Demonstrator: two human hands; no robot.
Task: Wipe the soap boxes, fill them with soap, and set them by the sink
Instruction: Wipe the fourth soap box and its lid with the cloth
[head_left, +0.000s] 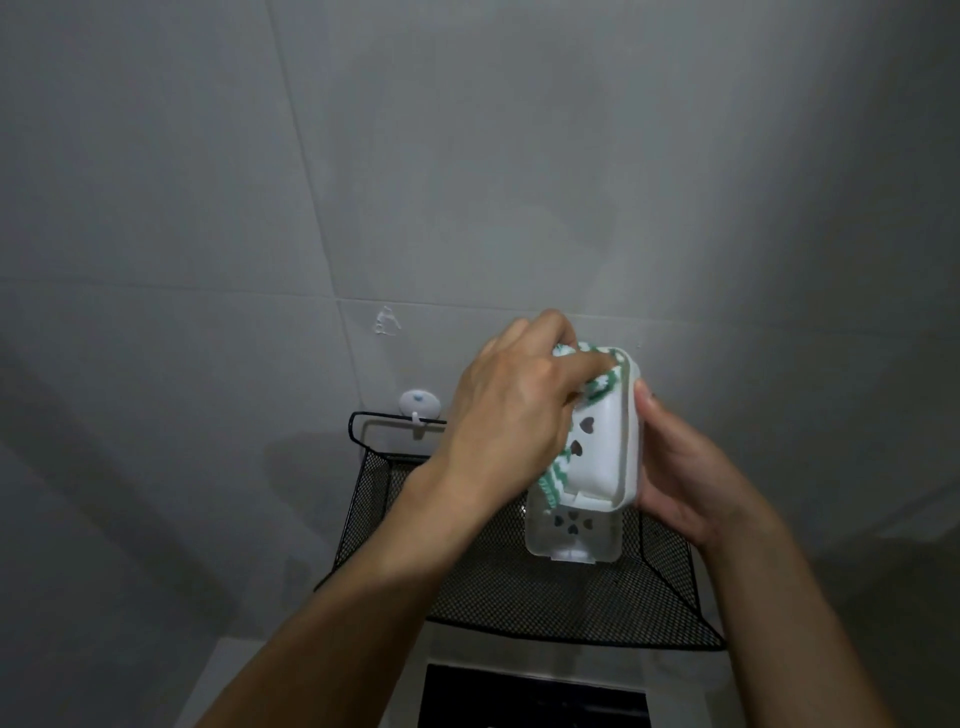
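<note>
- The soap box (597, 447) is white, with heart-shaped drain holes, and is held up in the air in front of the tiled wall (208, 182), just right of the picture's middle. Its hinged lid (571, 535) hangs open at 6 o'clock of the tray.
- A green-and-white striped cloth (602, 376) is pushed into the tray from 11 o'clock, and a strip of it trails down the tray's left edge.
- The left hand (519, 405) comes in from 9 o'clock, with its fingers curled round the cloth and pressing it into the box.
- The right hand (680, 467) is at 3 o'clock of the box and grips its long side; the thumb lies along the rim and the fingers wrap behind.
- By my reading the task is at an early stage: this box is being wiped, no soap is in it, and nothing is set by a sink. No other box and no soap are in view.
- A black mesh basket (519, 597) hangs on the wall at 6 o'clock, below and behind the box, and is not touching it. A small white hook (420, 406) sits at the basket's 11 o'clock corner.
</note>
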